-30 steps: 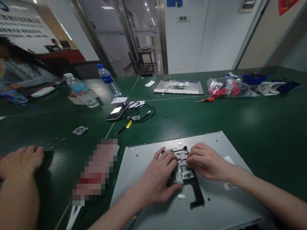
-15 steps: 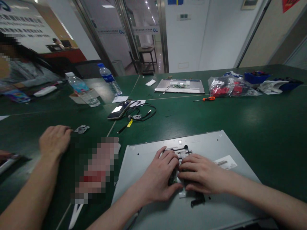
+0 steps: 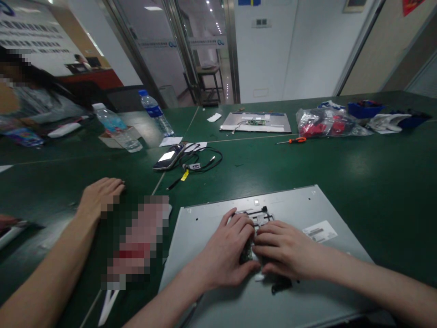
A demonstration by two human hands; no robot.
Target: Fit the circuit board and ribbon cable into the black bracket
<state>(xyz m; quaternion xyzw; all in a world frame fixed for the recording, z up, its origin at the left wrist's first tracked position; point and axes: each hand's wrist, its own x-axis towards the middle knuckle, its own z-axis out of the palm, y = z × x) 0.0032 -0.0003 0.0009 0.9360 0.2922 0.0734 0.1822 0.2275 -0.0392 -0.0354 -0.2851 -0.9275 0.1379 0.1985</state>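
Observation:
A grey metal-backed display panel (image 3: pixel 205 237) lies flat on the green table before me. Both hands meet over its middle. My left hand (image 3: pixel 235 250) has bent fingers and thumb closed around the left side of a small green circuit board (image 3: pixel 246 253), which it largely covers. From the other side, my right hand (image 3: pixel 287 249) presses its curled fingers together against the same spot; what lies under those fingertips is hidden. Beyond the fingers shows a black and silver bracket (image 3: pixel 262 216). Below my right hand sits a black strip (image 3: pixel 282 287), and a white label (image 3: pixel 320 232) is beside it.
A co-worker's arm (image 3: pixel 78 237) reaches in at the left, near a blurred-out object with white straps (image 3: pixel 109 305). Farther off are a phone (image 3: pixel 170 157), black cables (image 3: pixel 205 166), an orange screwdriver (image 3: pixel 297 140), bottles (image 3: pixel 118 130), another panel (image 3: pixel 235 122) and plastic bags (image 3: pixel 327 124).
The co-worker's hand has moved right, over the spot where a small crumpled piece lay; that piece is no longer visible. My right hand has dipped very slightly; my left looks unmoved.

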